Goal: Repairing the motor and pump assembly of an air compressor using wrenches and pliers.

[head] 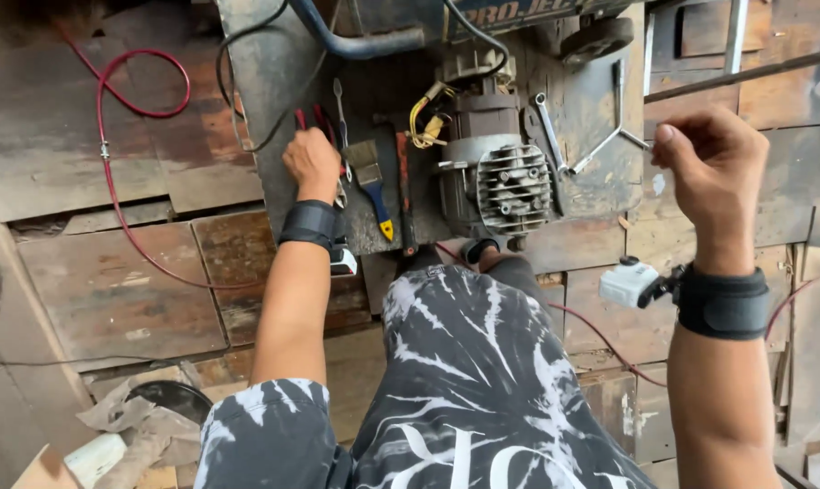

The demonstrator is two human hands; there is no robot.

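My left hand [311, 161] reaches down to the metal plate [274, 81] and closes around red-handled pliers [317, 120] lying there. Just right of it lie a paintbrush [369, 172] with a blue and yellow handle and a long screwdriver [405, 190]. My right hand [713, 172] is raised at the right, fingers curled around the end of a metal L-shaped wrench [607, 138]. Between both hands sits a small engine [491, 167] with a finned cylinder head and yellow wires. Each wrist carries a black strap with a small device.
A ring spanner [548, 131] lies right of the engine. A red cable [111, 163] loops over the worn wooden floor boards at left. A blue hose [356, 41] runs along the top. Crumpled paper and a dark bowl [170, 398] sit at bottom left. My knees fill the bottom centre.
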